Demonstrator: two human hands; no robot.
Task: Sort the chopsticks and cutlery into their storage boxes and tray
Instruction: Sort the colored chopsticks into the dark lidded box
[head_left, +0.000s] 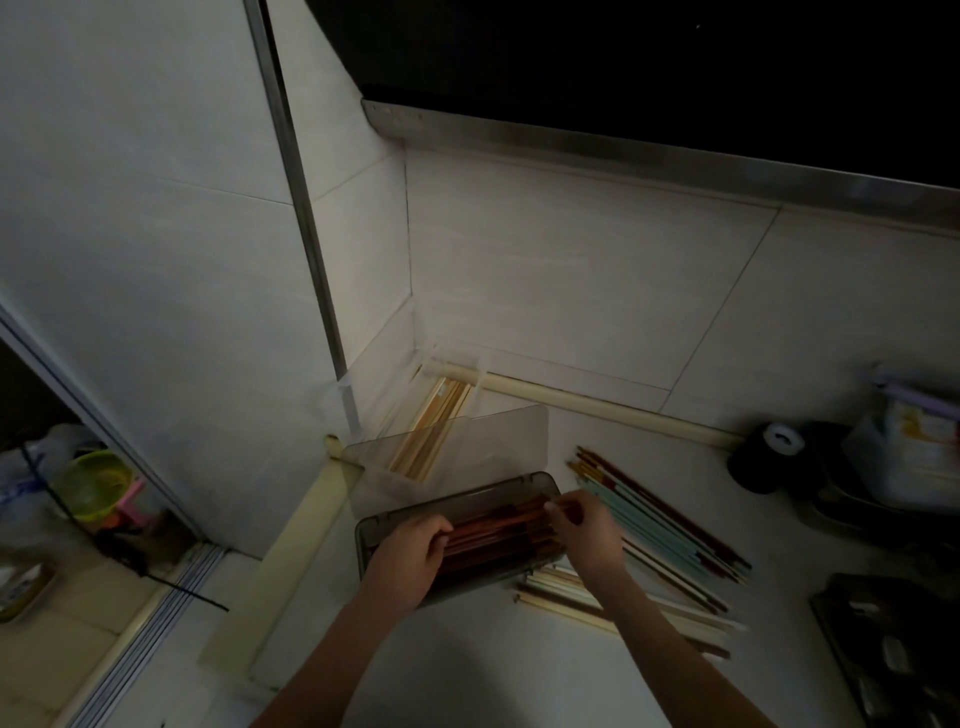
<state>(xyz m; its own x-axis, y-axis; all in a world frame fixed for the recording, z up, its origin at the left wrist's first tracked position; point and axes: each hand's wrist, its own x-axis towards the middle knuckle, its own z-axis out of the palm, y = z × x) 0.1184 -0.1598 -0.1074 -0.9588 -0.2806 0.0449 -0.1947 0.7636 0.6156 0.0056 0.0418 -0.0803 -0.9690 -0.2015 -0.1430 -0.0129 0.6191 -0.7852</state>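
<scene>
Hands are both at the smoky grey plastic storage box on the white table. Left hand has its fingers curled over the near end of the reddish-brown wooden chopsticks lying inside; right hand pinches their far tips. Loose mint-green and dark chopsticks sit just right of the box, cream ones just in front. Second clear box with pale bamboo chopsticks sits behind.

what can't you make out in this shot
Head view, dim light:
- Near box: the left hand and right hand cover both ends of the dark chopsticks.
- Far box: the smoky lid veils its pale sticks.
- Tray: cut by the right edge, contents blurred.
</scene>
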